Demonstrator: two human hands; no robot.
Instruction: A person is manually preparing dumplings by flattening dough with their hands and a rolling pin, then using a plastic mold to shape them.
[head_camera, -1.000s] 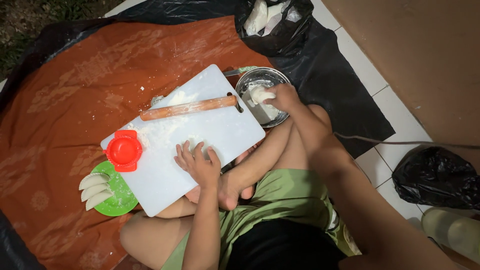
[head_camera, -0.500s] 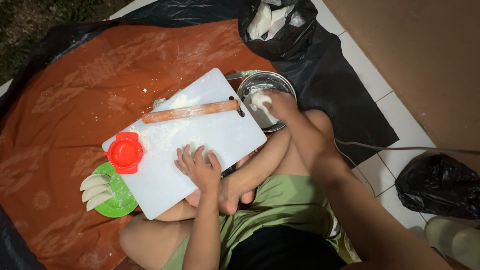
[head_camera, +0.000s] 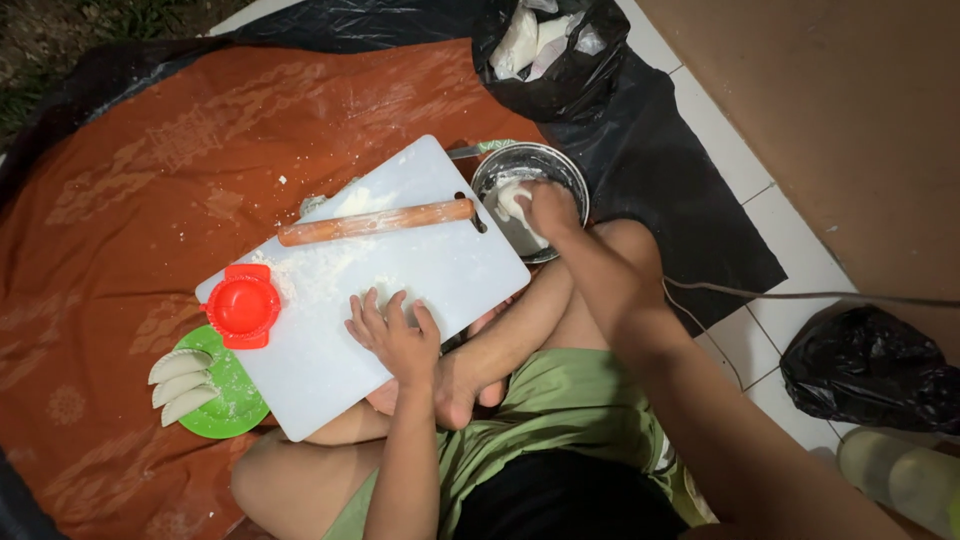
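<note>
A white cutting board (head_camera: 420, 270) dusted with flour rests across my crossed legs. My left hand (head_camera: 393, 334) lies flat on its near edge, fingers spread, holding nothing. My right hand (head_camera: 547, 210) reaches into a metal bowl (head_camera: 502, 162) beside the board's far corner and its fingers close on a lump of white dough (head_camera: 513, 199). A wooden rolling pin (head_camera: 375, 222) lies across the far side of the board. A red dumpling press (head_camera: 243, 306) sits on the board's left corner.
A green plate (head_camera: 232, 396) with three folded dumplings (head_camera: 180, 383) sits left of the board on the orange cloth (head_camera: 150, 180). A black bag (head_camera: 555, 55) with white packets lies beyond the bowl. Another black bag (head_camera: 868, 362) and a pale bottle (head_camera: 900, 475) are on the tiles at right.
My right hand has pushed deeper into the bowl onto the dough. My left hand has stayed on the board.
</note>
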